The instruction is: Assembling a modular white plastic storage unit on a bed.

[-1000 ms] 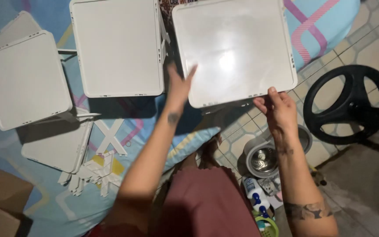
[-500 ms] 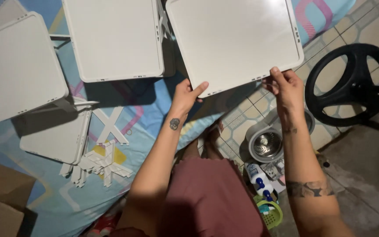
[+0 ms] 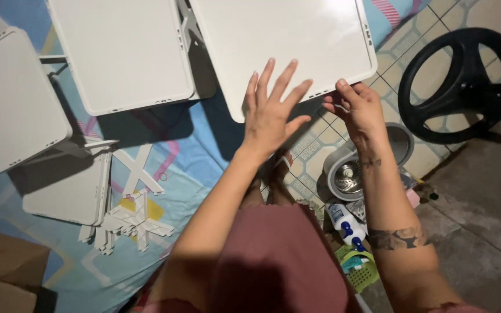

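A white square tabletop panel (image 3: 285, 40) stands at the upper middle, over a blue patterned mat (image 3: 163, 150). My left hand (image 3: 271, 110) lies flat on its near edge with fingers spread. My right hand (image 3: 358, 107) pinches the panel's near right edge with curled fingers. A second white panel (image 3: 120, 52) stands just left of it. A third white panel (image 3: 10, 98) sits at the far left.
Flat white panels (image 3: 68, 185) and X-shaped white braces (image 3: 134, 214) lie on the mat at lower left. A black steering-wheel-like ring (image 3: 462, 84) rests on the tiled floor at right. A grey round container (image 3: 352, 171), a white bottle (image 3: 343, 223) and a brown cardboard box (image 3: 1, 272) are near.
The view shifted, so the panels sit higher in frame. My left hand moved from below the panel's edge onto its surface. My right hand stays at the near right edge.
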